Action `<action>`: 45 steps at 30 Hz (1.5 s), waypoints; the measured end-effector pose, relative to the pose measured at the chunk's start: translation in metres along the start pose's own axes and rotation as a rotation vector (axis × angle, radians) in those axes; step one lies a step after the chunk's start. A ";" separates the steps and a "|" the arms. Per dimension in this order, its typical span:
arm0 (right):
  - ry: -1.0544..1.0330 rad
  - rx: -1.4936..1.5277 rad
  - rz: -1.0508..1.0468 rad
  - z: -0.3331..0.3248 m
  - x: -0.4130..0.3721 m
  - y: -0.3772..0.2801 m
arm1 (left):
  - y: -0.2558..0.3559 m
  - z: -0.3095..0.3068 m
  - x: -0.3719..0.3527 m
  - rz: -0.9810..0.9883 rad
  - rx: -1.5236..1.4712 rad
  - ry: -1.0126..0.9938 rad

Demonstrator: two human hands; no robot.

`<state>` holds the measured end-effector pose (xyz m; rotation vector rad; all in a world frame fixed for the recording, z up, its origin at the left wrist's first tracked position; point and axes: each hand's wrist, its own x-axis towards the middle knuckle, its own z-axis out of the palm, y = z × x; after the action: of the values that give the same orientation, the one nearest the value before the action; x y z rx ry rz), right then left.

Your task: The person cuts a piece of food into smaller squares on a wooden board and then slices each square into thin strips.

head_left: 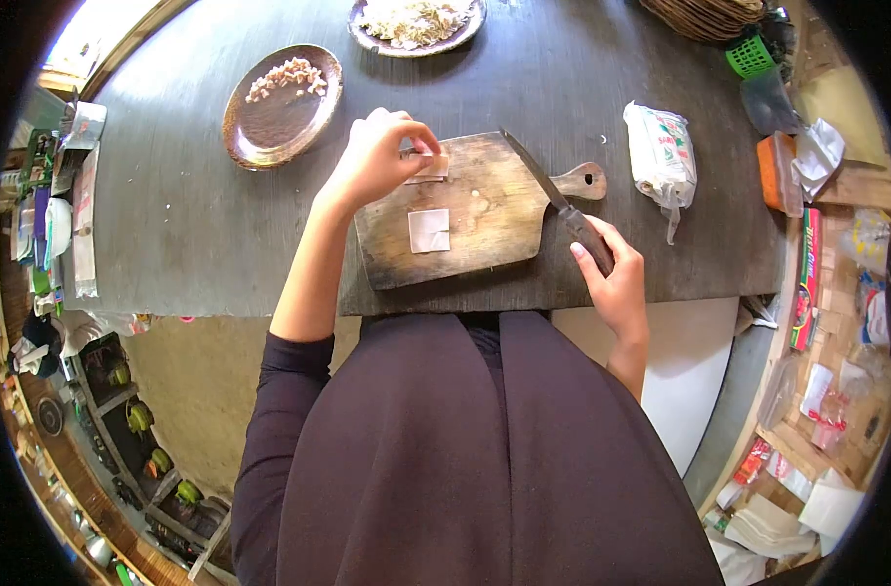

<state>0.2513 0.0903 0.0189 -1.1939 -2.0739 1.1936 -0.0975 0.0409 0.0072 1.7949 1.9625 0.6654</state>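
Note:
My right hand (pixel 616 278) grips a knife (pixel 584 230) by its dark handle, the blade pointing up and left across the right edge of the wooden cutting board (pixel 499 230). Over the board's upper left part, my left hand (pixel 385 154) is closed in a pinch, its fingertips at a thin pale pink slice (pixel 434 172). A second square, pale pink slice (pixel 429 230) lies flat below it on the board, with a small slit in its right side. Small crumbs dot the wood between the slices and the knife.
Beyond the board are a brown plate (pixel 284 129) with small pinkish diced pieces and another plate (pixel 462 37) of pale shredded food. A plastic-wrapped white packet (pixel 660 161) lies on the right of the dark table (pixel 211 234). Cluttered shelves flank both sides.

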 end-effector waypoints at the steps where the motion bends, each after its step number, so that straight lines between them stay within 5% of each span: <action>1: 0.000 -0.005 -0.003 0.000 0.000 0.000 | 0.000 0.001 -0.002 0.087 0.109 0.068; 4: 0.006 -0.002 0.016 0.000 -0.001 -0.002 | 0.004 -0.007 -0.021 0.009 0.076 0.220; 8: 0.011 -0.005 0.019 0.002 -0.001 -0.001 | 0.022 0.005 -0.069 0.025 0.095 0.030; 14: -0.249 -0.017 0.158 -0.009 0.000 -0.005 | 0.032 0.031 -0.105 -0.104 0.214 0.215; 34: -0.465 0.147 0.242 -0.011 0.005 -0.001 | 0.026 0.034 -0.100 -0.018 0.154 0.247; 45: -0.415 0.157 0.212 -0.019 0.004 0.009 | 0.025 0.033 -0.098 -0.001 0.030 0.242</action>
<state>0.2672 0.1043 0.0203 -1.1923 -2.1212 1.7987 -0.0482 -0.0525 -0.0070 1.8027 2.1362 0.8940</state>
